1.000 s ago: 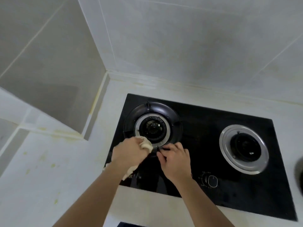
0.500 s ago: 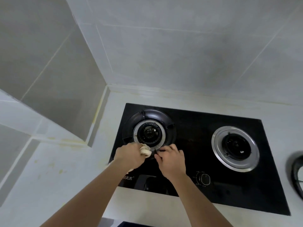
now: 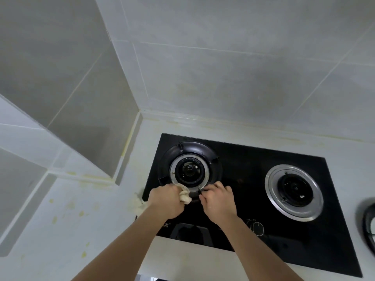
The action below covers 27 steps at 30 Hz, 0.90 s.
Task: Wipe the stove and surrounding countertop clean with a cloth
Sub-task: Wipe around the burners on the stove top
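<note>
grey tiled wall (image 3: 223,78), dark round object (image 3: 368,224) at right edge

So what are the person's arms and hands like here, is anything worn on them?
Both forearms are bare as far as the picture shows: no sleeves, gloves or watch in view. The left hand and right hand carry no visible rings or markings. They are ordinary human hands, with no cables or tools attached.
</note>
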Available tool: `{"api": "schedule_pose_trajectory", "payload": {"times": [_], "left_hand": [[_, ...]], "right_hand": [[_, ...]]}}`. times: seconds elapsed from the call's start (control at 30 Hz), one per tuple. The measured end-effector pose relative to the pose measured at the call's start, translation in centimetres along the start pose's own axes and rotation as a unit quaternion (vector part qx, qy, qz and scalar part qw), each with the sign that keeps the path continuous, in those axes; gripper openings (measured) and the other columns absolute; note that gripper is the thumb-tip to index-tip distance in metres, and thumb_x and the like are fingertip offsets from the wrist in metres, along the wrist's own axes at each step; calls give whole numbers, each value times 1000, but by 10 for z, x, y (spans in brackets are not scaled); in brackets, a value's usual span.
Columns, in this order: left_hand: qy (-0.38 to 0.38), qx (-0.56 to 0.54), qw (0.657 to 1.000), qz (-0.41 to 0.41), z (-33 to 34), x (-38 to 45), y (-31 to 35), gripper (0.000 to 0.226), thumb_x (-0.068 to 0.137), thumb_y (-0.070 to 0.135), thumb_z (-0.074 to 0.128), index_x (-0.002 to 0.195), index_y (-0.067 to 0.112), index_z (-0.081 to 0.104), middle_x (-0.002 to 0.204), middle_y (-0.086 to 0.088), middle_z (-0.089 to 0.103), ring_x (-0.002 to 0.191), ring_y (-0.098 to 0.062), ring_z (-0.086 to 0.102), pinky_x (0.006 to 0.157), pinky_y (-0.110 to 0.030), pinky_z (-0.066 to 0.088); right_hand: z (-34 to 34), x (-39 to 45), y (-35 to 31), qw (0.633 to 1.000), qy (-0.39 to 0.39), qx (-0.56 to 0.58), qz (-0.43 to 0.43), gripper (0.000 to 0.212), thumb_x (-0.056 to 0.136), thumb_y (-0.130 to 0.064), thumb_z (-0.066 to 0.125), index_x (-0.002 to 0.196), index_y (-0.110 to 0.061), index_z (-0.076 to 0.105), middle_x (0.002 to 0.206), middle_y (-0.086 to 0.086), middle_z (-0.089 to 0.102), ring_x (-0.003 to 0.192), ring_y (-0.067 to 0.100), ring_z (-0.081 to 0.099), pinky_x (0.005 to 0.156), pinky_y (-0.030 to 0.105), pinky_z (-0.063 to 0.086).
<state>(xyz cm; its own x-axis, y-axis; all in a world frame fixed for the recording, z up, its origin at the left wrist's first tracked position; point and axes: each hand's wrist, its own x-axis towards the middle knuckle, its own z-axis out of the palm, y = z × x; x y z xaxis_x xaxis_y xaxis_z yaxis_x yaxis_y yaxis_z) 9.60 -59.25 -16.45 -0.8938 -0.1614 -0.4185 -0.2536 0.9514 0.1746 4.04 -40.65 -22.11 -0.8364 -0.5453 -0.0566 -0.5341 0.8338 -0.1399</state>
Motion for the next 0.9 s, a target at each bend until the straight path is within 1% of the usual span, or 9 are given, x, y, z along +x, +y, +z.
{"api": "schedule_pose_trajectory", "payload": {"times": [0.1,0.17,0.23,0.33,0.43,0.5,0.6,0.7,0.9], "left_hand": [[-13,-102,994,-21,-21,-10,-23,32,85,47,53,113,41,68,103,12,72,97,-17,68,80,-32,52],[-7,-205,978,-26,-31,-17,-41,20,84,46,54,97,37,67,91,13,71,89,-14,66,81,-36,55],[33,-247,968,-23,-38,-22,-55,26,83,46,51,102,36,67,91,18,69,90,-12,66,83,-39,56],[75,-181,981,-7,-40,-24,-68,46,88,41,54,134,43,57,121,21,62,106,-14,64,89,-37,53],[61,-93,994,1,-34,-20,-64,48,90,39,55,138,40,53,134,15,59,107,-19,65,84,-36,54],[33,-77,996,9,-25,-18,-55,47,89,41,54,136,40,53,137,16,56,104,-20,67,82,-35,54],[-3,-55,998,32,-5,-20,-36,56,84,43,51,140,41,49,139,13,56,104,-24,69,83,-38,56],[-9,-10,999,52,12,-20,-20,61,87,42,51,148,41,43,141,11,56,106,-28,68,80,-37,53],[-13,95,991,97,-2,1,-34,52,88,37,51,139,47,48,133,9,59,105,-25,68,74,-34,51]], "right_hand": [[-1,1,14,1000,18,5,4,18,95,-33,65,96,-26,82,105,-13,75,110,18,61,79,40,47],[0,6,27,999,43,11,1,12,92,-30,71,95,-25,82,106,-12,77,114,17,62,80,41,50],[-2,18,39,1000,27,15,2,16,96,-29,68,103,-25,82,114,-12,76,124,17,58,92,44,45],[-11,43,57,1000,14,9,22,21,97,-29,65,113,-26,79,129,-10,70,130,19,50,102,44,37],[-29,58,53,995,54,26,75,30,93,-29,69,122,-24,74,130,-4,67,122,25,52,95,45,44],[-40,56,25,995,65,44,64,28,93,-34,64,118,-26,73,118,-6,70,109,24,58,86,42,48],[-39,30,-31,995,-7,91,30,28,96,-49,53,109,-30,68,99,-9,71,93,17,64,76,34,49],[-23,7,-54,987,-59,132,72,27,98,-53,50,96,-27,56,90,-8,65,86,18,65,65,31,42],[-14,5,-57,977,-93,161,108,34,99,-54,48,90,-22,59,94,-4,64,91,21,64,71,34,46]]}}
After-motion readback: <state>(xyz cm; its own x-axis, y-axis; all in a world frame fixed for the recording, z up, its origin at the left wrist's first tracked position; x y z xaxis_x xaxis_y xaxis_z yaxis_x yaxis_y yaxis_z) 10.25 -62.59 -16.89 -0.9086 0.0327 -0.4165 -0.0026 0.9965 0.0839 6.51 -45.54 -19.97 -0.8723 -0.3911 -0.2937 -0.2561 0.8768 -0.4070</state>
